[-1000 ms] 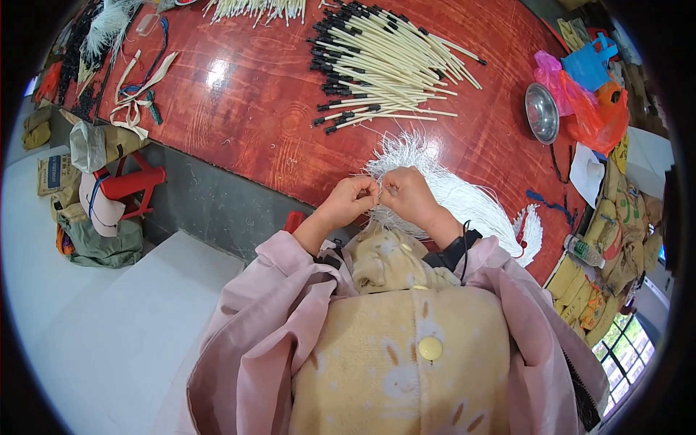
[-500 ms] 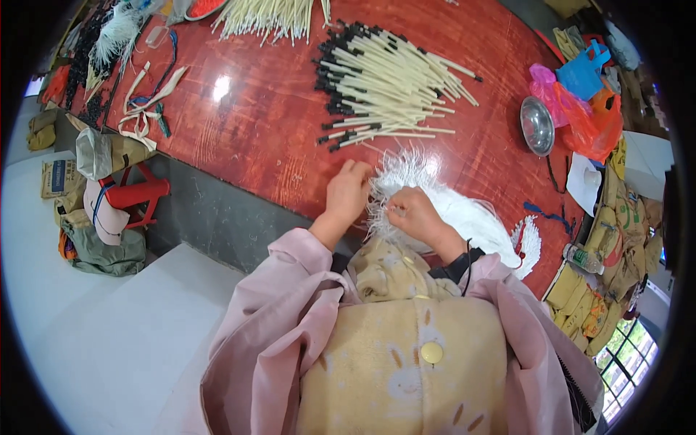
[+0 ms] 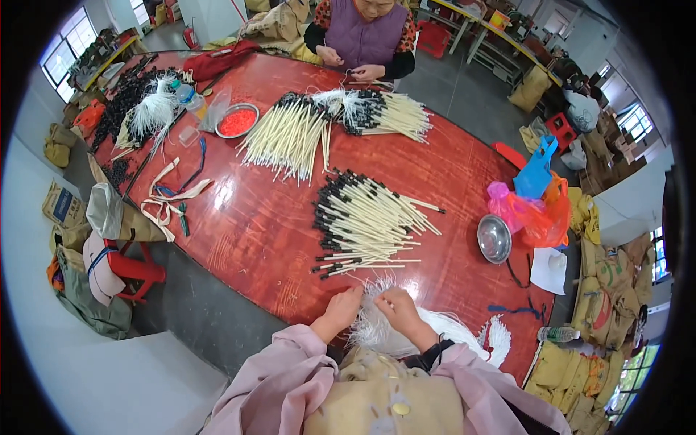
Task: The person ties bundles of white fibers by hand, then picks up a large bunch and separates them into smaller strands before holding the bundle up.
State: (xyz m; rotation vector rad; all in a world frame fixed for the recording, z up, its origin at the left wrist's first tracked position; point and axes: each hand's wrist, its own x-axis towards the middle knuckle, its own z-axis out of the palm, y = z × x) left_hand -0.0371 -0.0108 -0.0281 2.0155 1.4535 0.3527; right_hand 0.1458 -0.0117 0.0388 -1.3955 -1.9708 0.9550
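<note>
A bundle of fine white strings (image 3: 449, 328) lies at the near edge of the red table, its frayed end between my hands. My left hand (image 3: 341, 310) rests at the left side of that end, fingers bent together; whatever they pinch is too small to make out. Over the frayed strands my right hand (image 3: 403, 316) is closed in a pinch on white string. Just beyond my hands is a pile of pale sticks with black tips (image 3: 373, 225), most tips pointing left. A looped white tassel (image 3: 496, 339) lies to the right of the bundle.
On the red table (image 3: 268, 239) are a metal bowl (image 3: 494, 238), plastic bags (image 3: 535, 214), a bowl of red bits (image 3: 238, 121), cloth strips (image 3: 170, 196) and more stick piles (image 3: 286, 138). Across it, a person in a purple vest (image 3: 366, 36) handles thin pieces. A red stool (image 3: 138, 270) stands left.
My view has tilted up, bringing the far side of the table and the other person into sight. Both hands remain at the frayed end of the white strings.
</note>
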